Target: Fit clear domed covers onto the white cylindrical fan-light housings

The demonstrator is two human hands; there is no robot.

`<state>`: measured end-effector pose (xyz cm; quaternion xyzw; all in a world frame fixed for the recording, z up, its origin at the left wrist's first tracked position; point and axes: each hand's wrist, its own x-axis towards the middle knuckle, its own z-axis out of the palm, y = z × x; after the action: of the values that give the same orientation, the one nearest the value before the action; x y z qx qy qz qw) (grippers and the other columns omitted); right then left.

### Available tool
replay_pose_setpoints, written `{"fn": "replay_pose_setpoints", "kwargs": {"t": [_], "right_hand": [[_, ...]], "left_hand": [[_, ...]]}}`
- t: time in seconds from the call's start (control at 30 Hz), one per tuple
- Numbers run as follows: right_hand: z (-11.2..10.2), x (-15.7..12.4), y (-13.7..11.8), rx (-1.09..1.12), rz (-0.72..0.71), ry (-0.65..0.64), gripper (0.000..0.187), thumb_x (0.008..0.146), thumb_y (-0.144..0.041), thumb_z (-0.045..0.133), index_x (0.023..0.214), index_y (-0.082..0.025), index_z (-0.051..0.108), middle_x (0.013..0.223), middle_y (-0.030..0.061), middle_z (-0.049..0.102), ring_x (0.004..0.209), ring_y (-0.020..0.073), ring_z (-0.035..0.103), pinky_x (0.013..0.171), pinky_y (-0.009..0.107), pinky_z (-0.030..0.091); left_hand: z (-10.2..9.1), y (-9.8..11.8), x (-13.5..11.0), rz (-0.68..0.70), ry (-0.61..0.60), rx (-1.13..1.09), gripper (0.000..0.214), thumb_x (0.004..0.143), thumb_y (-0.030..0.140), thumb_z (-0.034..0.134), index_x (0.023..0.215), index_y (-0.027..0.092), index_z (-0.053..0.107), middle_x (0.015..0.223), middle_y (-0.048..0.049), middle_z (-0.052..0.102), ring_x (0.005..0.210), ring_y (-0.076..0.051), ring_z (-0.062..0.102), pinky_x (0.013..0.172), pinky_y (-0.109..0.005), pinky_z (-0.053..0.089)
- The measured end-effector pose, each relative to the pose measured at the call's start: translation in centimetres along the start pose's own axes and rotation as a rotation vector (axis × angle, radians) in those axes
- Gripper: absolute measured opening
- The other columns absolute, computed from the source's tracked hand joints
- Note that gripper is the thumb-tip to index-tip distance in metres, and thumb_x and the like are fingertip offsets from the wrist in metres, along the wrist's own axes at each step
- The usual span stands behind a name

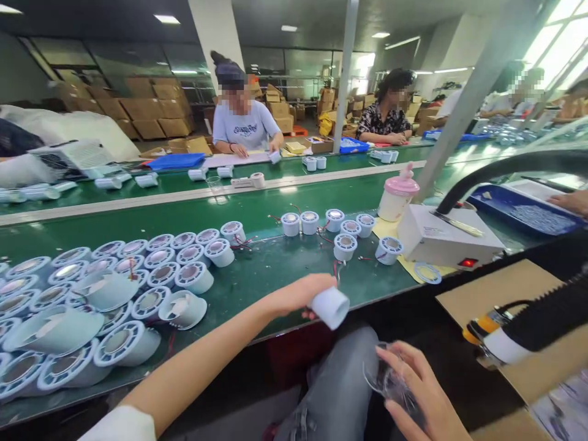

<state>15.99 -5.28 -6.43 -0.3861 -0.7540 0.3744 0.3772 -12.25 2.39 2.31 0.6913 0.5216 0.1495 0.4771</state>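
My left hand point(303, 293) is closed around a pale blue cylindrical plastic housing point(331, 308), held tilted over the near edge of the bench with its open end toward the lower right. Thin wires show just above that hand. Lower down, over my lap, my right hand point(420, 383) grips a clear plastic piece point(389, 378) between thumb and fingers; its full shape is hard to make out. Beyond the left hand stand several similar round units point(345, 246) with slotted rims and red and black wires.
Rows of pale blue units point(151, 300) crowd the bench's left side. At right are a white box with a red switch point(450, 236), a pink-lidded cup point(397, 195), a blue tray point(528, 211) and a black hose point(542, 306). Co-workers sit across the green belt point(257, 205).
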Motion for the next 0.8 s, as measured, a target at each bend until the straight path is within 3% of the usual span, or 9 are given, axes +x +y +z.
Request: {"fn": "replay_pose_setpoints", "kwargs": {"t": [0.07,0.13,0.2,0.27,0.37,0.47,0.6,0.7,0.8], "right_hand": [[-0.6,1.4,-1.7,-0.397,-0.218,-0.015,0.055,0.083,-0.023,0.063,0.136,-0.036,0.056,0.132,0.0141,0.054,0.114,0.035,0.059,0.088,0.046,0.055],[-0.9,2.7,-3.0,-0.644,-0.32,-0.022,0.059,0.082,-0.015,0.059,0.138,-0.034,0.054,0.136,0.0159,0.051,0.113,0.0362,0.057,0.084,0.049,0.055],[-0.9,3.4,-3.7,-0.774,-0.311,-0.065,0.055,0.079,-0.009,0.058,0.131,-0.03,0.06,0.138,0.0173,0.051,0.107,0.0367,0.058,0.077,0.05,0.055],[-0.9,3.5,-3.8,-0.799,-0.232,-0.116,0.044,0.077,-0.005,0.057,0.114,-0.024,0.068,0.138,0.0179,0.052,0.105,0.0369,0.058,0.074,0.048,0.055],[-1.2,2.9,-3.9,-0.576,-0.019,-0.199,0.023,0.076,-0.003,0.06,0.088,-0.02,0.068,0.136,0.0134,0.053,0.113,0.0329,0.056,0.082,0.042,0.053],[-1.6,2.4,-4.4,-0.221,0.226,-0.244,0.004,0.083,-0.021,0.065,0.08,-0.022,0.063,0.131,0.0075,0.053,0.112,0.0264,0.057,0.082,0.034,0.051],[-1.8,2.4,-5.0,-0.037,0.296,-0.1,0.027,0.095,-0.039,0.049,0.079,-0.022,0.061,0.12,0.0079,0.055,0.107,0.0244,0.057,0.082,0.033,0.046],[-1.9,2.5,-5.2,0.027,0.285,-0.02,0.039,0.097,-0.038,0.042,0.065,-0.02,0.057,0.104,0.0072,0.057,0.091,0.0208,0.057,0.073,0.03,0.043],[-2.0,2.4,-5.0,0.099,0.348,-0.007,0.04,0.093,-0.037,0.046,0.059,-0.019,0.055,0.098,0.0063,0.056,0.083,0.0187,0.054,0.067,0.029,0.041]], "left_hand": [[2.8,0.7,-0.1,-0.011,-0.212,-0.061,0.041,0.091,0.047,0.032,0.091,0.016,0.059,0.064,-0.0015,0.058,0.045,-0.013,0.052,0.039,-0.022,0.039],[4.5,1.5,0.0,-0.006,-0.359,-0.069,0.028,0.083,0.041,0.048,0.08,0.018,0.063,0.064,-0.0008,0.059,0.046,-0.014,0.054,0.037,-0.022,0.038],[5.4,2.2,0.0,0.012,-0.408,-0.028,0.021,0.079,0.037,0.055,0.073,0.02,0.065,0.059,0.0009,0.056,0.048,-0.014,0.053,0.04,-0.023,0.039],[5.5,2.8,-0.1,0.048,-0.377,0.033,0.015,0.077,0.033,0.061,0.074,0.02,0.067,0.062,0.0008,0.055,0.058,-0.016,0.055,0.051,-0.025,0.043],[5.5,3.4,-0.7,0.109,-0.202,0.107,0.017,0.08,0.031,0.062,0.09,0.022,0.071,0.084,-0.0025,0.063,0.082,-0.02,0.058,0.076,-0.03,0.045],[6.0,3.3,-1.3,0.155,0.018,0.044,0.027,0.079,0.034,0.069,0.104,0.023,0.069,0.101,-0.0039,0.066,0.093,-0.022,0.058,0.089,-0.033,0.043],[7.6,1.8,-1.6,0.208,0.139,-0.128,0.066,0.057,0.045,0.087,0.117,0.027,0.066,0.106,-0.0052,0.062,0.098,-0.024,0.058,0.092,-0.037,0.045],[8.6,0.5,-1.5,0.283,0.167,-0.187,0.067,0.052,0.046,0.09,0.113,0.028,0.069,0.107,-0.0071,0.057,0.102,-0.026,0.056,0.094,-0.039,0.046],[9.0,-0.4,-1.5,0.352,0.145,-0.216,0.068,0.051,0.039,0.092,0.114,0.028,0.069,0.125,-0.0111,0.052,0.119,-0.03,0.051,0.099,-0.041,0.045]]}}
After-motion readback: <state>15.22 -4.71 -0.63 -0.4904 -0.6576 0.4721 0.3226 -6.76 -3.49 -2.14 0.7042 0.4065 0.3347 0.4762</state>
